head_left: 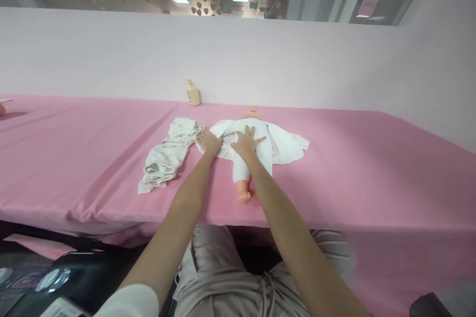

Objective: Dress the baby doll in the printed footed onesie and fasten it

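Note:
A baby doll [243, 193] lies on its back on the pink-covered table, its head toward the wall and one bare foot toward me. White baby clothing [284, 143] covers its body and spreads out to both sides. My right hand [247, 141] rests on the clothing over the doll's front, fingers spread. At the doll's left side my left hand [208, 141] lies with fingers apart on the edge of the white cloth. Beside that hand is a crumpled pale patterned cloth [163, 161]. My right forearm hides the doll's other foot.
A cream pump bottle [193, 93] stands against the white wall [111, 54] at the back. The pink tablecloth [353, 168] hangs over the front edge. At lower left are a black surface [92, 272] and a white box [63, 308]. A window is above the wall.

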The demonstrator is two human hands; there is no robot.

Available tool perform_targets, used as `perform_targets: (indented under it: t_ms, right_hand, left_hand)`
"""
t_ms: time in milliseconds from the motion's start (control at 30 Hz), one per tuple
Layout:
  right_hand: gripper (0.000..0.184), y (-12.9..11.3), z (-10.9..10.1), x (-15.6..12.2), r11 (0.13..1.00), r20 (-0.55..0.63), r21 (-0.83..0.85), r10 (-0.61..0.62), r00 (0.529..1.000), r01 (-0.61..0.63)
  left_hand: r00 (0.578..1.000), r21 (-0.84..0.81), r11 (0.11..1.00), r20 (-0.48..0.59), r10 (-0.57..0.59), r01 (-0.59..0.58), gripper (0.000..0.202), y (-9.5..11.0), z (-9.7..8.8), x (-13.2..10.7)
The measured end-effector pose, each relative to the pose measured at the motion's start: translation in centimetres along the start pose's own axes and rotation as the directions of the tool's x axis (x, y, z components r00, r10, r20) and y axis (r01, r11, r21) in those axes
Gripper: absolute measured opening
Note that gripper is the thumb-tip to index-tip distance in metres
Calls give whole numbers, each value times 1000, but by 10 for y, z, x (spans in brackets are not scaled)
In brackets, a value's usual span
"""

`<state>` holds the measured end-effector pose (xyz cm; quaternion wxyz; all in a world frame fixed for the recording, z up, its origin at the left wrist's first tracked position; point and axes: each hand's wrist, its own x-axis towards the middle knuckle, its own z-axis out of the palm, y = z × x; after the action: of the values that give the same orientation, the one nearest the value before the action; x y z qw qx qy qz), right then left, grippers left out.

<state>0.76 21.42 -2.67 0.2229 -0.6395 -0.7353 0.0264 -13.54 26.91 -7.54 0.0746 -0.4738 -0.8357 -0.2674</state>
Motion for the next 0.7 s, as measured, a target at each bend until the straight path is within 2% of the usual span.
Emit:
perform_targets:
  t_ms: [133, 200, 267, 433, 533, 567, 633, 700]
  right_hand:
    - [45, 1, -2, 0, 1000, -6, 15, 3, 1000, -3]
    - [45, 1, -3, 0, 1000, 13, 12, 7, 1000, -7]
    - [45, 1, -3, 0, 1000, 24, 13, 3, 1000, -3]
    - [44, 2, -2, 2, 1000, 13, 10, -3, 1000, 3]
    - [40, 1, 1, 4, 998, -18, -62, 3, 1000, -4]
    - [38, -1, 3, 4, 994, -22, -107, -40, 999, 38]
    - [37, -4, 7, 3, 961, 2, -188, -205, 979, 202]
    - [41, -9, 13, 3, 897, 54, -219, -380, 923, 383]
  left_hand:
    - [1000, 3, 1000, 2, -3, 3, 86, 5, -4, -9]
    - [1000, -72, 997, -1, 16, -16, 85, 5, -7, -14]
    - [1000, -214, 976, -8, 28, -29, 83, 4, -11, -21]
    - [998, -523, 850, 29, -59, 65, 73, -2, -19, -36]
    - [990, -684, 717, 68, -124, 137, 65, -8, -16, -40]
    - [987, -728, 667, 87, -138, 158, 61, -9, -14, -41]
    - [981, -786, 589, 118, -155, 188, 53, -11, -8, -43]
    - [980, -814, 549, 122, -159, 190, 46, -10, -4, -45]
